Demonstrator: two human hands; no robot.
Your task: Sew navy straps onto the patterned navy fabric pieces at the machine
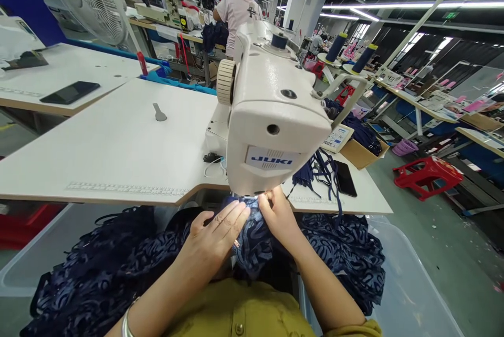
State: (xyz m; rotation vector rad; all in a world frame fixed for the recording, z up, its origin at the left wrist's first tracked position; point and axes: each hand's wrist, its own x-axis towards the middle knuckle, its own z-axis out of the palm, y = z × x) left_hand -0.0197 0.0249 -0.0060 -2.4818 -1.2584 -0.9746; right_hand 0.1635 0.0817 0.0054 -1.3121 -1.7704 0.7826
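A white JUKI sewing machine [275,122] stands straight ahead, its head hiding the needle area. Under it lies a piece of navy patterned lace fabric [254,245], lit near the machine and hanging over the table edge toward my lap. My left hand [216,234] rests on the left side of this piece, fingers stretched out and lying flat. To the right, close below the machine head, my right hand [279,216] pinches the fabric's edge between thumb and bent fingers.
Clear plastic bins with heaped navy lace [342,253] flank my lap. On the white table [118,143] are a grey metal piece [159,112], navy straps [321,169] and a phone [345,178]. A red stool [427,175] stands right; a person [240,11] stands beyond the machine.
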